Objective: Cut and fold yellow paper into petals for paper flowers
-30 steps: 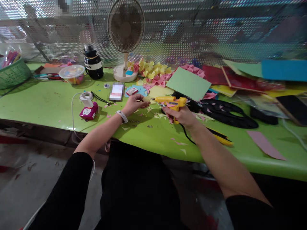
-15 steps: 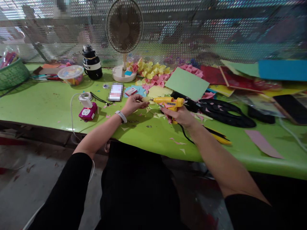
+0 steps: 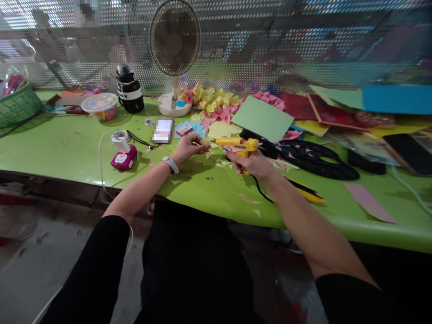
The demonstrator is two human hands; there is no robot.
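My right hand (image 3: pixel 251 162) is wrapped round a yellow glue gun (image 3: pixel 232 142), whose nozzle points left. Something metal with a pinkish part also shows by its fingers; I cannot make out what it is. Pinched in the fingertips of my left hand (image 3: pixel 189 148) is a small pale yellow paper piece (image 3: pixel 205 141), close to the nozzle. Whether nozzle and paper touch I cannot tell. Paper scraps (image 3: pixel 224 163) lie under and between the hands. Behind them are a large light yellow paper (image 3: pixel 222 129) and a heap of folded yellow paper shapes (image 3: pixel 212 96).
A fan (image 3: pixel 175 45) stands at the back, left of a green sheet (image 3: pixel 263 118). Toward the left are a black bottle (image 3: pixel 131 92), a lidded tub (image 3: pixel 100 107) and a magenta power socket (image 3: pixel 124 157) with a cable. On the right lie a yellow cutter (image 3: pixel 308 193) and a dark phone (image 3: pixel 410 154).
Hardly anything differs. Both hands keep their places, with the paper piece held at the glue gun's nozzle; the view shifts very slightly.
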